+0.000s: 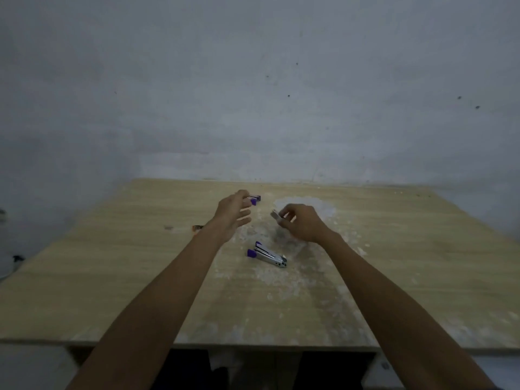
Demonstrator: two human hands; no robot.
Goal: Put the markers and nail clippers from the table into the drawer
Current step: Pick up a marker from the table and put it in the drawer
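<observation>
A silver nail clipper with purple ends (267, 254) lies on the wooden table (112, 277) between my two forearms. My left hand (232, 212) is stretched over the far middle of the table, its fingertips pinching a second purple and silver nail clipper (254, 199), which is just above or on the table. My right hand (302, 222) hovers a little above the table to the right and is shut on a small silver nail clipper (276, 216). No marker shows, and the drawer is out of sight.
A small orange and dark object (197, 228) lies on the table left of my left wrist. A grey wall (253, 94) stands right behind the table's far edge. White powdery scuffs (304, 206) mark the table's middle. Dark openings (334, 370) show below the front edge.
</observation>
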